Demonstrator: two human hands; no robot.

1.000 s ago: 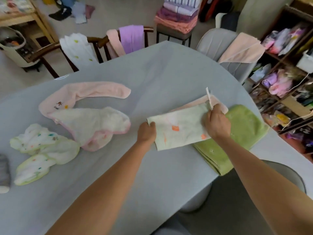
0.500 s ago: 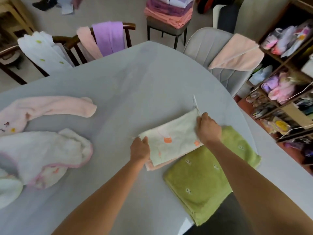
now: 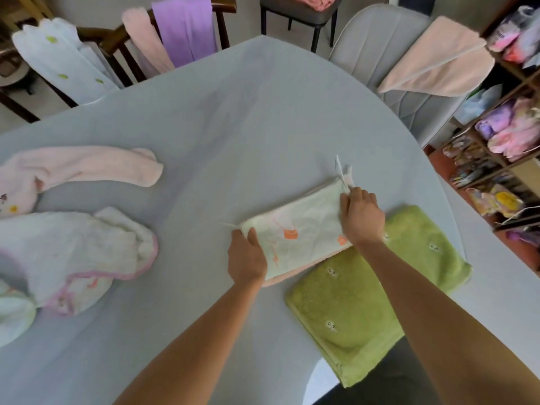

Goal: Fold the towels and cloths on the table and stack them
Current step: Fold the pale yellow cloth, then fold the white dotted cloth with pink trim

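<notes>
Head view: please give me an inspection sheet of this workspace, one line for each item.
Surface: table under a grey cover.
Job's things: folded pale printed cloth lying on a pink layer, overlapping the folded green towel; unfolded pink towel and white pink-edged cloth at left.
Clutter: nothing seen.
Grippers: left hand and right hand each pinch an end of the printed cloth.
Cables: nothing seen.
Surroundings: chairs draped with towels, including a purple towel; shelf at right.
</notes>
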